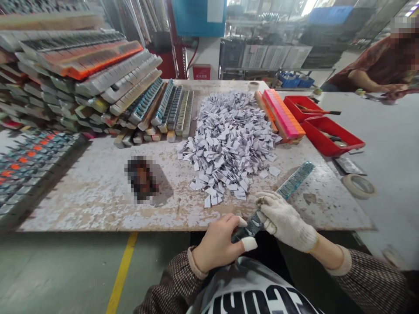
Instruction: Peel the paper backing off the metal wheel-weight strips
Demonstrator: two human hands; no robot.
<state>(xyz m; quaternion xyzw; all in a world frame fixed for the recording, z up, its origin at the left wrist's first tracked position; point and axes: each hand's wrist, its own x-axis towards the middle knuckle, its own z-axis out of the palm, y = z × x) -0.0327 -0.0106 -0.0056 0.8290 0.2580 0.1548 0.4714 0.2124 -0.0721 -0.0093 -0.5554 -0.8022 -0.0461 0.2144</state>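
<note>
left hand (pixel 218 244): taped fingertips pinch near end of parts strip (pixel 294 181) | right hand (pixel 286 220): gloved, fingers curled round strip just ahead of left | strip's long axis runs away to the right across worktable (pixel 98 192) | paper-slip pile (pixel 229 139) just left of strip, nearer left hand

The right hand (pixel 284 220) wears a white knitted cloth glove (pixel 294 231), nubbly and matt. White tape (pixel 249 243) wraps the fingertips of the bare left hand (pixel 218 244). The strip (pixel 296 179) they hold looks glossy. Beyond the hands, matt paper scraps (pixel 229 139) lie on a rough, flaking desk (pixel 98 192).
</note>
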